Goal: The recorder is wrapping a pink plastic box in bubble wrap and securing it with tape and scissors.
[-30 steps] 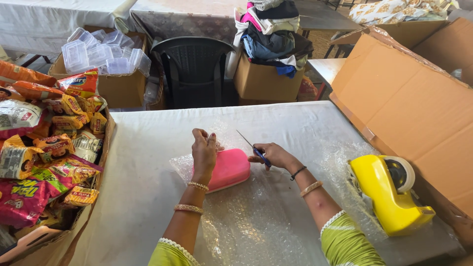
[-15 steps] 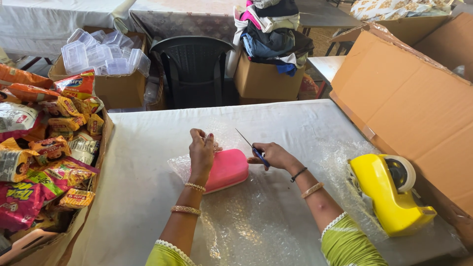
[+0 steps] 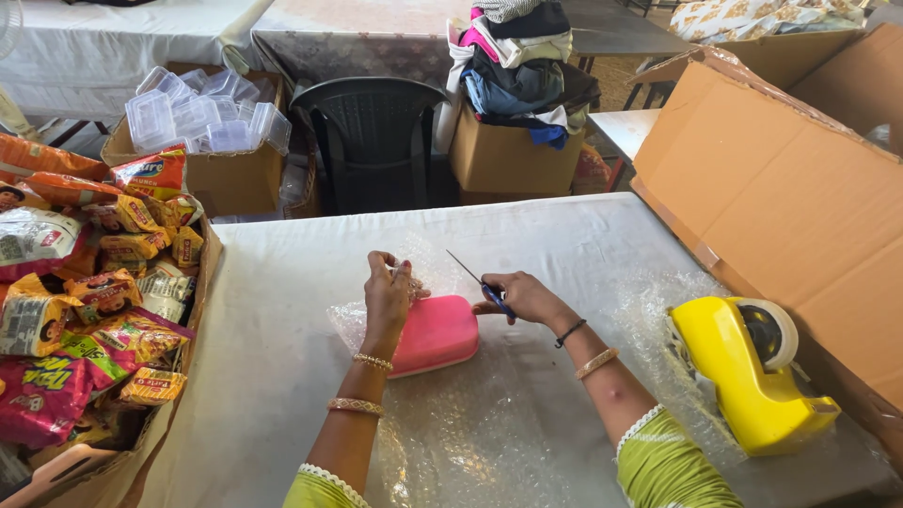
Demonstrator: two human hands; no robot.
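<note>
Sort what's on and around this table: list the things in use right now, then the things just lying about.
In use:
left hand on clear bubble wrap sheet
pink rounded plastic box
right hand holding blue-handled scissors

Lying about:
yellow tape dispenser
carton of snack packets
black plastic chair
large brown cardboard box

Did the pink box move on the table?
No. The pink box stays beside the left hand, equally far from the yellow tape dispenser; only the camera shifted slightly.

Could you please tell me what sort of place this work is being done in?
Probably a packing workspace: bubble wrap covers the table, a yellow tape dispenser sits beside a large cardboard box, and snack packets fill another box.
</note>
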